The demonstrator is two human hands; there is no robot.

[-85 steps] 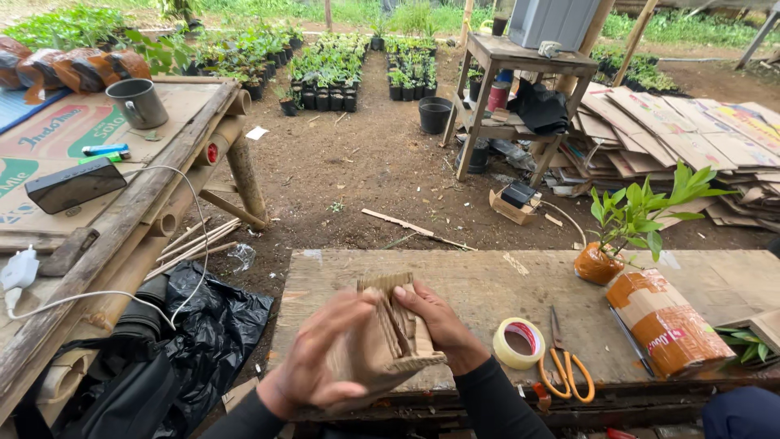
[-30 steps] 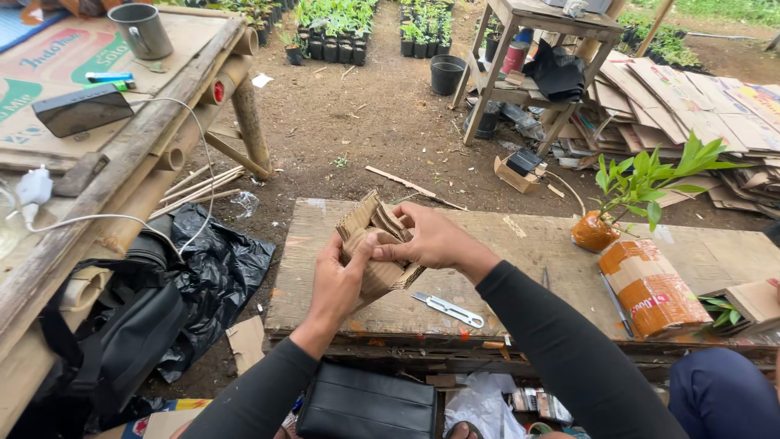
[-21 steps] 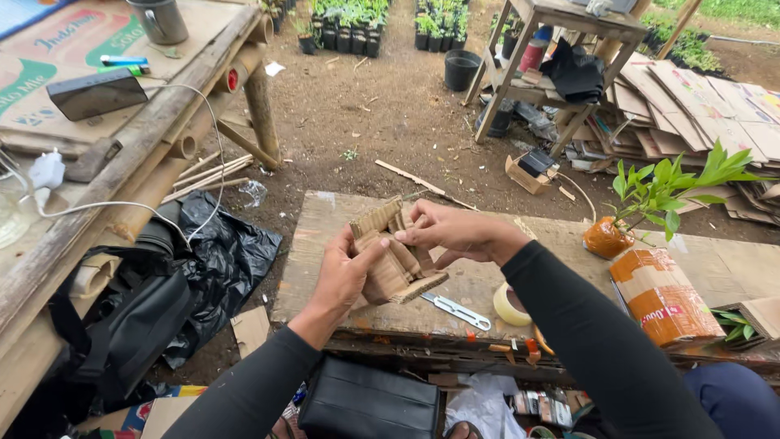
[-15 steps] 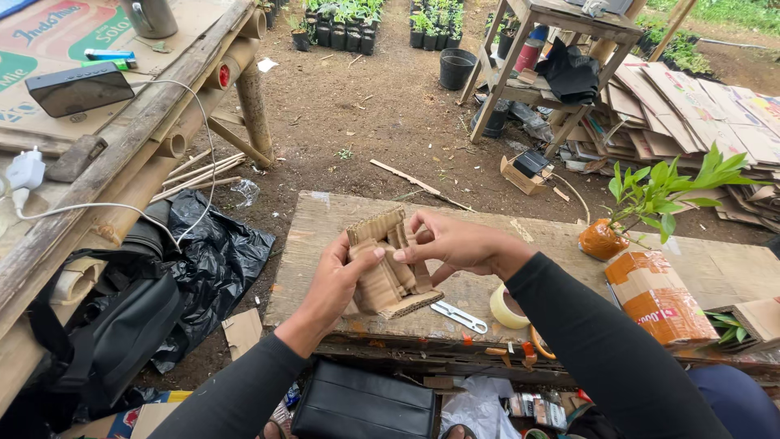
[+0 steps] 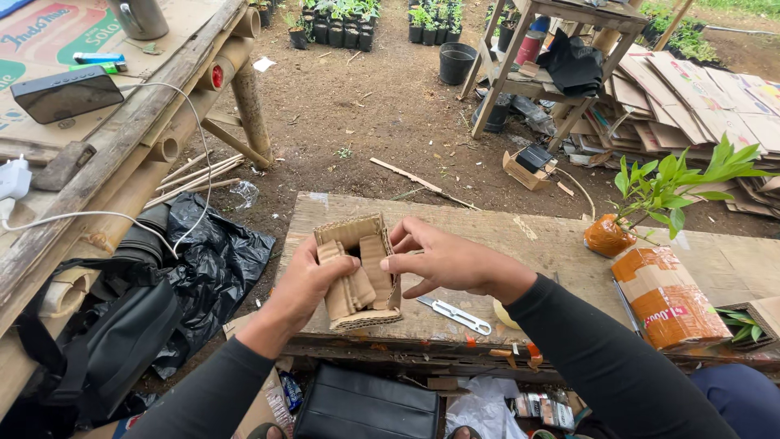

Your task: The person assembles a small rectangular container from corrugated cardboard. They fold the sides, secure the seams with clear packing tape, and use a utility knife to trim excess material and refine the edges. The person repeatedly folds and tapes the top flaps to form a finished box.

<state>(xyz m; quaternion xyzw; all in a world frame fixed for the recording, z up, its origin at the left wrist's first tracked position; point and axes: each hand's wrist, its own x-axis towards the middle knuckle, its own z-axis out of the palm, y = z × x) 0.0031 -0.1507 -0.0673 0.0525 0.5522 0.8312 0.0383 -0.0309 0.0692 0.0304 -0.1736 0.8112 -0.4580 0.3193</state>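
A small corrugated cardboard box (image 5: 357,272), open at the top and packed with folded cardboard strips, is held over the near edge of a weathered wooden worktop (image 5: 504,244). The left hand (image 5: 305,284) wraps the box's left wall, thumb across the strips, its grip closed on the box. The right hand (image 5: 447,262) meets the box's right wall at the upper corner, fingers curled and pinching the cardboard edge there, so that grip too is closed on the box.

Just right of the box, a pale folding knife (image 5: 455,314) lies flat on the worktop beneath the right wrist, and a roll of tape (image 5: 505,313) shows partly behind the dark sleeve. Farther right of the box stand a leafy seedling (image 5: 674,183), its root ball wrapped in orange tape, and a taped cardboard bundle (image 5: 670,297).

Left of the box, off the worktop, a black plastic bag (image 5: 215,252) lies crumpled on the dirt beside a bamboo bench (image 5: 146,138) that carries a dark oblong device (image 5: 67,93) and a white cable. Beyond the box, rows of potted seedlings (image 5: 337,20) and a stack of flattened cardboard (image 5: 699,97) sit on bare ground.
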